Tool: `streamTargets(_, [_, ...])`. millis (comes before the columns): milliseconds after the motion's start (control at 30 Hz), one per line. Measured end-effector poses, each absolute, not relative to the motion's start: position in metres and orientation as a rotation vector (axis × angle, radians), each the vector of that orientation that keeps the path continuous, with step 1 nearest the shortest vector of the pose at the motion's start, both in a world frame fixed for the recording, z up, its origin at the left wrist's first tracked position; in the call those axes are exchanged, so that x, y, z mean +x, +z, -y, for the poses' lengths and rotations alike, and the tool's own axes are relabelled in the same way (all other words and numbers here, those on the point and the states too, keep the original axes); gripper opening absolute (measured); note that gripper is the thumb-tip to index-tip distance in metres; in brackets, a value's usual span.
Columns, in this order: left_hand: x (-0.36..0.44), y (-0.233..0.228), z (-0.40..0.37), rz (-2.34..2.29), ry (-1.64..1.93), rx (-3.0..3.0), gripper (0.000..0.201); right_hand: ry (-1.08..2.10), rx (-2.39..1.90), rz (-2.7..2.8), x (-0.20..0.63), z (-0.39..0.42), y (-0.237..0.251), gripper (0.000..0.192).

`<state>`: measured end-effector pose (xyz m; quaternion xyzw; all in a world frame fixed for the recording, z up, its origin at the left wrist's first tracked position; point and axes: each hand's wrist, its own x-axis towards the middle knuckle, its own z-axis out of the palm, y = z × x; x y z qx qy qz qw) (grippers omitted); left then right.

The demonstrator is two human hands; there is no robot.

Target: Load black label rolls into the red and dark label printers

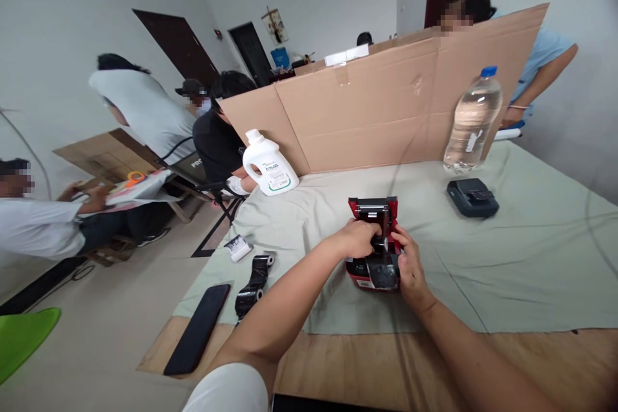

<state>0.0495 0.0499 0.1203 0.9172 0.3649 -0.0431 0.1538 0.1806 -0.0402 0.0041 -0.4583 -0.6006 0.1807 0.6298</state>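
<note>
A small red and black label printer (360, 280) stands with its lid raised on the cloth before me. My left hand (360, 238) reaches into it from the left, fingers curled on a dark ribbon roll (381, 245); the fingertips are partly hidden inside. Along the printer's right side my right hand (411, 270) grips the casing, its fingers by the hinge end. A strip of shiny black film (383, 273) hangs over the printer's near end. To the left lie black ribbon rolls (261, 270) and a small white roll (240, 251).
A black phone-like slab (197, 329) lies at the table's left edge. Behind stand a white detergent bottle (275, 170), a cardboard screen (357, 116) and a clear water bottle (473, 119). A dark device (472, 198) sits at right. Several people are around the room.
</note>
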Motion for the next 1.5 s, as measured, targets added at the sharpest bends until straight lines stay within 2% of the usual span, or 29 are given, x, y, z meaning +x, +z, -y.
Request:
streamTargets(267, [0.058,0.102,-0.058,-1.138,-0.067,2.661,0.021,0.393,-1.069,1.389,0.181,0.041,0.004,0.039])
streamTargets(433, [0.056,0.101,-0.055,-1.082,0.029,2.657,0.027,0.37,-1.069,1.393,0.181,0.041,0.005,0.038])
streamTargets(567, [0.043,0.097,-0.043,-1.074,0.596,2.48,0.019,0.257,-1.098,1.461,0.183,0.044,0.012,0.035])
streamTargets(667, [0.033,0.09,-0.036,-1.204,1.161,2.296,0.025,0.135,-1.07,1.538,0.185,0.047,0.019,0.029])
streamTargets(733, [0.028,0.086,-0.035,-1.191,1.349,2.229,0.036,0.059,-1.036,1.575,0.185,0.05,0.022,0.023])
streamTargets(833, [0.02,0.079,-0.036,-0.998,1.311,2.135,0.052,-0.048,-1.037,1.601,0.183,0.053,0.025,0.017])
streamTargets(1033, [0.013,0.068,-0.037,-1.029,1.332,1.956,0.065,-0.151,-1.086,1.62,0.181,0.056,0.028,0.014])
streamTargets(1200, [0.013,0.061,-0.04,-0.847,1.286,1.673,0.072,-0.118,-1.08,1.636,0.181,0.056,0.03,0.014])
streamTargets(1333, [0.008,0.054,-0.029,-0.843,1.412,1.622,0.066,-0.115,-1.074,1.623,0.181,0.057,0.029,0.021])
streamTargets(1500, [0.007,0.044,-0.006,-0.908,1.431,1.488,0.039,0.007,-1.078,1.484,0.181,0.055,0.022,0.039])
